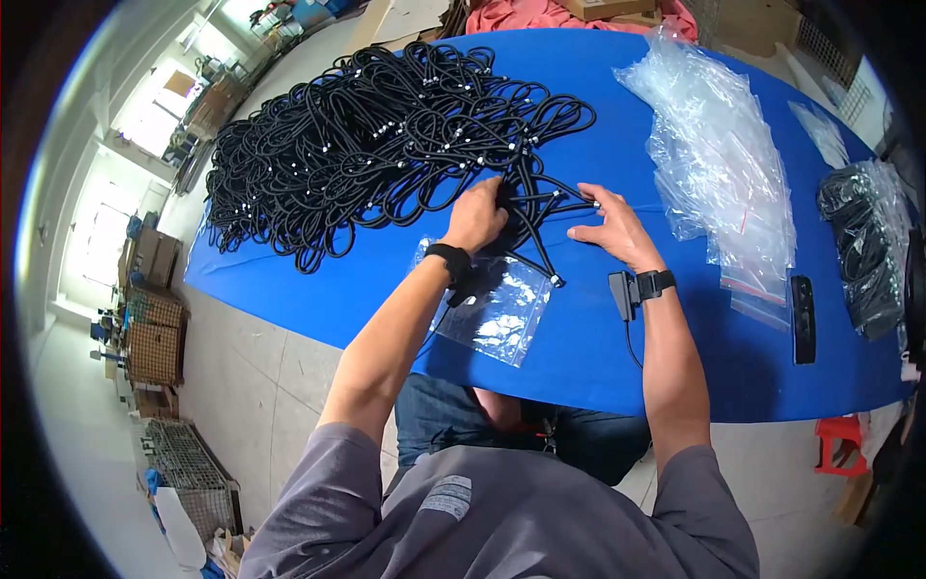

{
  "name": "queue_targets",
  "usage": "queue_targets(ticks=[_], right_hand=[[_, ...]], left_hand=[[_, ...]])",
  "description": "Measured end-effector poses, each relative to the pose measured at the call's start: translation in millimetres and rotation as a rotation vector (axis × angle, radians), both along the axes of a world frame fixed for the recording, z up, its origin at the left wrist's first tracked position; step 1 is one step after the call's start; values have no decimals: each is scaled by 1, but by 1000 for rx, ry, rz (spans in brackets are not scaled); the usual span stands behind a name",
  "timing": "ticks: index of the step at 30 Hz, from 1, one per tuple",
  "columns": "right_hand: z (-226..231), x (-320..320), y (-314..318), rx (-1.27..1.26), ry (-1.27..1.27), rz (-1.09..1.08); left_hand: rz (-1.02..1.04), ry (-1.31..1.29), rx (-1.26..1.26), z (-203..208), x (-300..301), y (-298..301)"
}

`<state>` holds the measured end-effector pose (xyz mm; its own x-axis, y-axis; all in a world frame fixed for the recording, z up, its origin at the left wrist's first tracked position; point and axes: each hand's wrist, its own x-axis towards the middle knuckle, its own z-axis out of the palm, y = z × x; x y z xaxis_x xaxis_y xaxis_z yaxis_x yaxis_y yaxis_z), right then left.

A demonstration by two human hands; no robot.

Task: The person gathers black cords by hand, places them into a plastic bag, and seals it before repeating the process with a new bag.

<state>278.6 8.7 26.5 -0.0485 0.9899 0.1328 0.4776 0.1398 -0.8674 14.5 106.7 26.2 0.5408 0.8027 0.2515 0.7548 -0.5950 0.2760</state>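
Note:
A large tangled pile of black cord loops [357, 135] with small silvery end pieces covers the left and middle of the table. At its near right edge, my left hand [476, 220] is closed on a few loops, its fingertips partly hidden among them. Beside it a small bunch of black cord loops [526, 217] fans out to the right. My right hand [617, 230] is open, thumb and fingers apart, with a fingertip at the silvery end of one loop. Just below the left hand, a clear plastic bag [497, 314] lies flat near the table's front edge.
A heap of clear plastic bags [723, 164] lies on the blue table [579, 357] to the right. Beyond it are a black flat object [803, 320] and a bag packed with black cords [863, 251]. A red stool [839, 446] stands at lower right, wire crates [193, 468] at left.

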Motion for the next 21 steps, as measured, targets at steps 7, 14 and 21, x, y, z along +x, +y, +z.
queue_targets(ticks=[7,14,21], right_hand=[[4,11,-4,-58,129,-53],[-12,10,7,-73,386,3],[-15,9,6,-47,424,18]], left_hand=[[251,-126,-208,8,41,-14],[470,-50,-308,0,39,14],[543,-80,-320,8,49,25]])
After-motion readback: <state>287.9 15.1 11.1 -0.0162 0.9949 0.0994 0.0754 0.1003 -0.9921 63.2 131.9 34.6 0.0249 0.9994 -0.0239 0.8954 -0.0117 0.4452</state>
